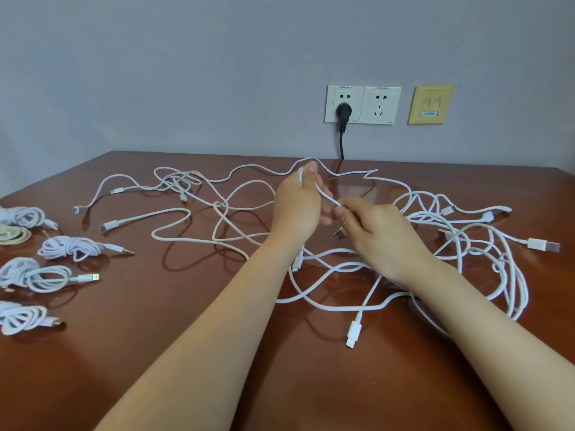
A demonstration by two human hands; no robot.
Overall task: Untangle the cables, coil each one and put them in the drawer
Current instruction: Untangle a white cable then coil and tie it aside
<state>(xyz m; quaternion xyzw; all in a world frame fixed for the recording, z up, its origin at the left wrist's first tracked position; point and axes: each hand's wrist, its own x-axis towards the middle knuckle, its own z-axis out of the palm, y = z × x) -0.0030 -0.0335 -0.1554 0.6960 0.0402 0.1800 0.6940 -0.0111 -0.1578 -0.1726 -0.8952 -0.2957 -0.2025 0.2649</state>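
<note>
A tangle of several white cables (pixel 336 269) sprawls across the middle and right of the brown table (pixel 174 343). My left hand (pixel 297 209) is raised above the tangle and grips a loop of one white cable (pixel 323 194) between thumb and fingers. My right hand (pixel 378 234) pinches the same cable just to the right, and a USB plug (pixel 339 234) hangs under it. Several coiled white cables (pixel 67 247) lie in a column at the table's left edge. No drawer is in view.
A black plug (pixel 343 115) sits in a wall socket behind the table, its cord dropping behind the far edge. A second socket (pixel 380 105) and a yellow network plate (pixel 430 104) are to its right. A beige roll (pixel 14 234) lies at the far left.
</note>
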